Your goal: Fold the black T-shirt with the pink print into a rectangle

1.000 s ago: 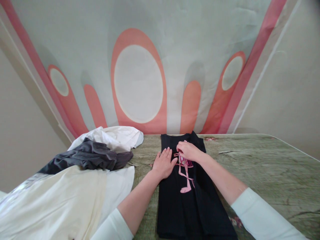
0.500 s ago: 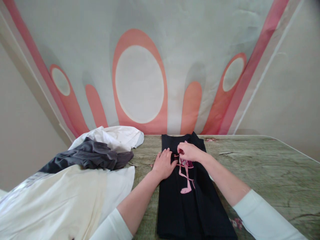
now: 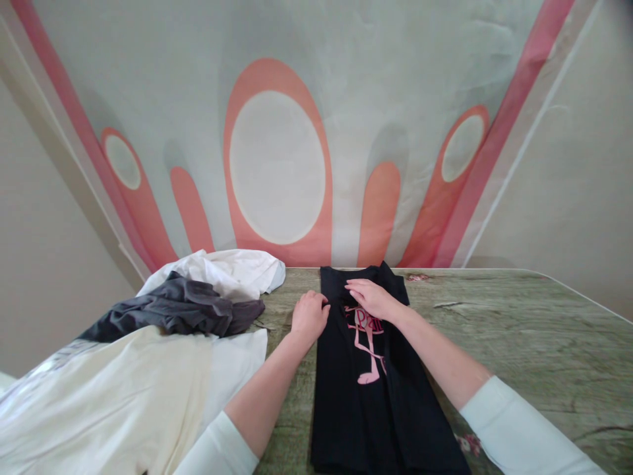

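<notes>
A black T-shirt (image 3: 341, 396) lies folded lengthwise into a long strip, its neck end toward the wall. On its front is a pink cartoon figure (image 3: 366, 349) with lettering, partly cut off by a fold. My left hand (image 3: 310, 316) is at the shirt's upper left edge, fingers slightly bent and thumb apart, holding nothing. Across the upper part of the print lies my right hand (image 3: 373, 300), its fingers stretched out to the left over the black cloth. It hides the figure's head.
Left of the shirt are a cream-and-white garment (image 3: 148, 396), a crumpled dark grey garment (image 3: 182, 307) and a white garment (image 3: 232, 270) behind them. Everything rests on a wood-patterned tabletop (image 3: 519, 343). A wall with an orange and pink pattern (image 3: 277, 244) rises behind the table's far edge.
My left hand has slid left from the shirt's front to its edge. My right hand has gone from pinched fingers at the print to stretched-out fingers, a little farther left.
</notes>
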